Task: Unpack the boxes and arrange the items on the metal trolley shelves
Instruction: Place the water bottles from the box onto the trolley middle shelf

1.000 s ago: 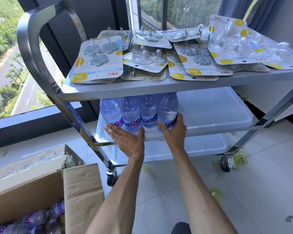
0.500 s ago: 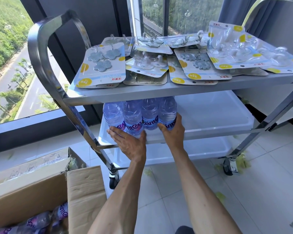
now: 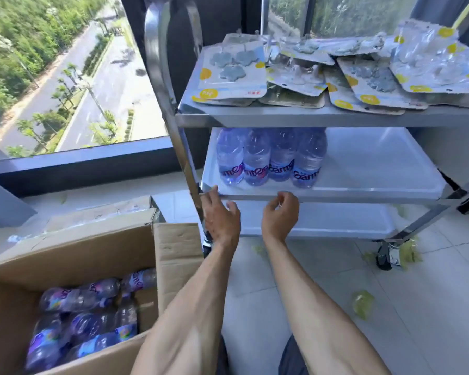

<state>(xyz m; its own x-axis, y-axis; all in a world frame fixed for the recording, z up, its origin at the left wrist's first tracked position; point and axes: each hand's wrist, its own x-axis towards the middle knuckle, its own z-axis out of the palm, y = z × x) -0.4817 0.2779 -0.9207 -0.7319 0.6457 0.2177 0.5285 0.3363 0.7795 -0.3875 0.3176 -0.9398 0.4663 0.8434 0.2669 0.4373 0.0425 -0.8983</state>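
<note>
Cardboard box [image 3: 171,255]: it sits on the floor at the far left, open at the top. More water bottles [image 3: 76,318] lie on their sides inside it. The lower end of the box is cut off by the picture edge, so how many bottles it holds cannot be told.

Left hand [image 3: 221,216]: it is in the air just in front of the middle shelf [image 3: 377,169], near that shelf's left corner. The fingers are spread loosely and hold nothing. The back of the hand faces the camera, so the palm is hidden.

Right hand [image 3: 280,215]: it is just beside the left hand, below the front rim of the middle shelf. The fingers curl in a little and hold nothing.

Pack of bottles [image 3: 271,158]: four bottles show in front, standing up at the left end of the middle shelf. The pack is a little way behind both hands and apart from them. The bottle tops are hidden by the top shelf [image 3: 309,117], and any rows behind the front one cannot be seen.

Metal trolley [image 3: 163,77]: it stands by the window, with three shelves. Its right side is cut off by the picture edge.

Hook packs [image 3: 232,74]: flat packs with yellow dots lie in a mixed heap all along the top shelf. The picture is blurry there, so the small print cannot be read.

Bottom shelf [image 3: 322,220]: it is partly hidden behind the hands.

Floor: small yellow-green scraps [image 3: 363,307] lie on the tiles at the right, near a wheel [image 3: 387,255].
</note>
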